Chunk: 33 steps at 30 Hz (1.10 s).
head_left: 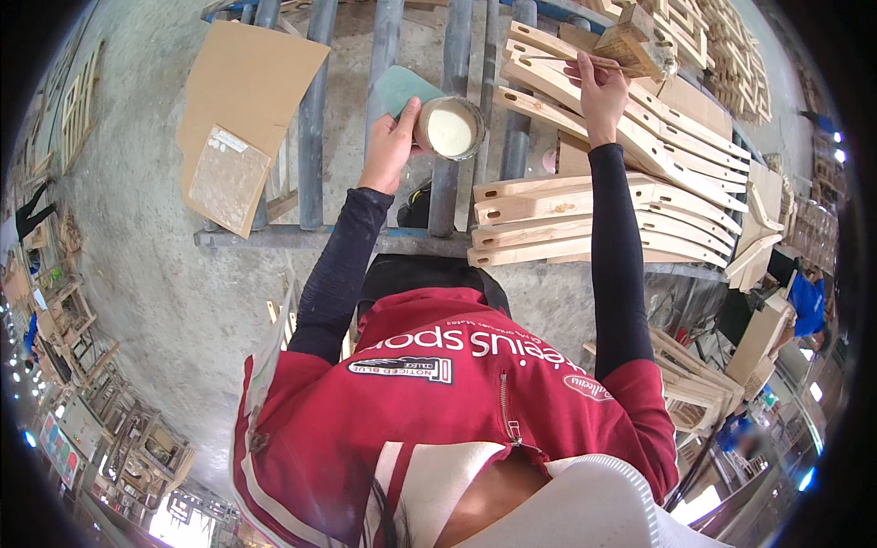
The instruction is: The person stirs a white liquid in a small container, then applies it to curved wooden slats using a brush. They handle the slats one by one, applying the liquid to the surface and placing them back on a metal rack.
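My left hand [391,146] is wrapped round a small round pot [477,135] with a crusted rim. Pale cream liquid [450,131] fills much of it. A flat teal piece [407,88] shows beside the thumb; whether this hand grips it too, I cannot tell. Farther right, my right hand [601,94] pinches a thin stick [546,58] lying nearly level above curved wooden slats [562,75] with slots in their ends. Just beyond the fingers stands a rough wooden block [630,46].
Grey metal rails [317,137] form an open rack in front of me. Brown cardboard [247,82] with a stained board [228,178] rests at its left. More pale slats [557,210] lie nearer on the right. Stacked wooden frames [731,55] stand at the far right.
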Tool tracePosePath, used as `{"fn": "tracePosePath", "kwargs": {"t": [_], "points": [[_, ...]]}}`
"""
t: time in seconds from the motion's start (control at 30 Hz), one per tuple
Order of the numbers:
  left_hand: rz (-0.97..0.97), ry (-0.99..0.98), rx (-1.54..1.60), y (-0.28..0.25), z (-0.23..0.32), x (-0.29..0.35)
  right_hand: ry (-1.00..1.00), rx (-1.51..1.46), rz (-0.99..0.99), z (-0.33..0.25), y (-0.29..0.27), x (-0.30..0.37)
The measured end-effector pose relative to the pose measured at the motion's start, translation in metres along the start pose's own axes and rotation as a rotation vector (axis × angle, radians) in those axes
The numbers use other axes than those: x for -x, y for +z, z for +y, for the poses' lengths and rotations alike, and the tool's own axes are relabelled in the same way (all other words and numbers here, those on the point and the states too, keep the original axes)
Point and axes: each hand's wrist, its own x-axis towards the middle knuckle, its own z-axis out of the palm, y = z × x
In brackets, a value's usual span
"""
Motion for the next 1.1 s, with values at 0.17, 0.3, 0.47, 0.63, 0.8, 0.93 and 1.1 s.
{"fn": "tracePosePath", "kwargs": {"t": [0.17, 0.3, 0.47, 0.63, 0.8, 0.93, 1.1], "points": [[0.019, -0.028, -0.032, -0.006, -0.002, -0.003, 0.011, -0.025, 0.006, 0.012, 0.006, -0.004], [0.038, -0.024, -0.012, -0.006, -0.003, -0.004, 0.004, -0.016, 0.014, 0.009, 0.004, -0.001], [0.063, -0.039, -0.022, -0.010, -0.006, -0.006, 0.023, 0.014, 0.025, 0.006, -0.004, 0.002], [0.054, -0.028, -0.030, -0.008, -0.001, -0.001, -0.012, -0.004, 0.045, 0.008, -0.005, 0.000], [0.061, -0.014, -0.008, -0.009, -0.002, 0.003, -0.018, 0.020, 0.064, 0.010, 0.004, -0.001], [0.071, -0.021, -0.026, -0.014, -0.001, 0.009, -0.045, 0.113, 0.085, 0.009, 0.001, -0.001], [0.070, -0.004, 0.001, -0.018, -0.002, 0.014, -0.125, 0.157, 0.056, 0.004, 0.006, -0.001]]}}
